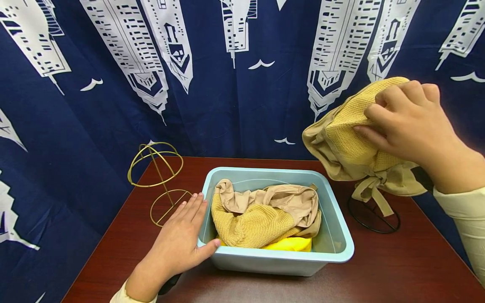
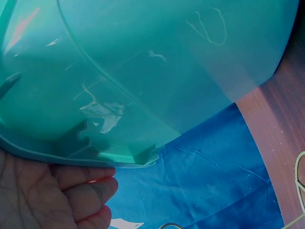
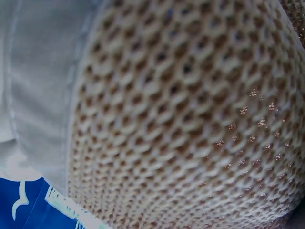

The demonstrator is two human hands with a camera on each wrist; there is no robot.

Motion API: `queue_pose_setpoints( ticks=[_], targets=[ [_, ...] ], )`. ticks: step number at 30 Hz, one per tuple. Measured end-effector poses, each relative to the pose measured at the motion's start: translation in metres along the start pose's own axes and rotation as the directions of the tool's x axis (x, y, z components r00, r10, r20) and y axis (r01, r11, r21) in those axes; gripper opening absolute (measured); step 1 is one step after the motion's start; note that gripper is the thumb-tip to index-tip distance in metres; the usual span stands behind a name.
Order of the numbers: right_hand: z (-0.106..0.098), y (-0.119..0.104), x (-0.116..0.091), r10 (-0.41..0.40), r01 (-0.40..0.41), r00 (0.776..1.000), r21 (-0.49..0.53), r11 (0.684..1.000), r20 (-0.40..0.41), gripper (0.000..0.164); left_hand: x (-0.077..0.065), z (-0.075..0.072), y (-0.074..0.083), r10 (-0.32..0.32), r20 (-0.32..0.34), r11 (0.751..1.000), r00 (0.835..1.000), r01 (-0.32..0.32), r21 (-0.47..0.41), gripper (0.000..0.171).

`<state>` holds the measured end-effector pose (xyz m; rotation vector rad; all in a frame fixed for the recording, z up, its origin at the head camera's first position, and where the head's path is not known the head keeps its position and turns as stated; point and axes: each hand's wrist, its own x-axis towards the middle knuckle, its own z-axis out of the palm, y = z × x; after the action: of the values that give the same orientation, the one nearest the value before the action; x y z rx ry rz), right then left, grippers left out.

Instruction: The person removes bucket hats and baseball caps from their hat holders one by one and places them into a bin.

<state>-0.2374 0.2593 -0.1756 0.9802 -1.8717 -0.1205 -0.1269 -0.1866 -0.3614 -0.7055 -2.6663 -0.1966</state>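
My right hand (image 1: 413, 122) grips the crown of a yellow knit sun hat (image 1: 348, 130) with a beige cloth brim and a tied bow. The hat is up at the right, above a black wire stand (image 1: 394, 229), and hides the stand's upper part. Close up in the right wrist view is the hat's open knit (image 3: 181, 119). My left hand (image 1: 179, 235) rests flat with straight fingers on the left rim of a light blue plastic bin (image 1: 273, 252); its thumb lies over the near corner. Inside the bin lies another yellow knit hat (image 1: 254, 225) with beige cloth (image 1: 291, 198).
Under the hat in the bin shows bright yellow cloth (image 1: 289, 244). A gold wire hat stand (image 1: 163, 181) is left of the bin on the dark red table (image 1: 113, 261). Behind the table hangs a navy curtain (image 1: 212, 113) with white building prints.
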Motion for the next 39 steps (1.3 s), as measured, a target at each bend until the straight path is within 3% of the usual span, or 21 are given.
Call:
queue_pose_setpoints(
  ticks=[5, 12, 18, 28, 39],
  targets=[
    [0.016, -0.007, 0.014, -0.040, 0.042, 0.996, 0.021, 0.999, -0.084, 0.045, 0.000, 0.001, 0.000, -0.003, 0.002, 1.000, 1.000, 0.003, -0.002, 0.090],
    [0.038, -0.011, 0.025, -0.057, 0.060, 0.995, 0.041, 0.997, -0.076, 0.047, -0.001, 0.002, 0.000, -0.006, 0.005, 1.000, 1.000, 0.007, -0.002, 0.090],
    [0.053, -0.017, 0.035, -0.087, 0.094, 0.987, 0.047, 0.994, -0.134, 0.043, 0.002, 0.002, -0.001, 0.002, 0.001, 1.000, 1.000, -0.002, 0.004, 0.090],
    [0.077, -0.032, 0.048, -0.102, 0.112, 0.981, 0.054, 0.992, -0.165, 0.040, 0.002, 0.002, 0.000, -0.006, 0.011, 1.000, 1.000, 0.006, -0.003, 0.090],
    [0.089, -0.056, 0.063, -0.156, 0.161, 0.971, 0.016, 0.987, -0.184, 0.031, 0.000, 0.002, -0.001, -0.015, 0.013, 1.000, 1.000, 0.014, 0.007, 0.090]
  ],
)
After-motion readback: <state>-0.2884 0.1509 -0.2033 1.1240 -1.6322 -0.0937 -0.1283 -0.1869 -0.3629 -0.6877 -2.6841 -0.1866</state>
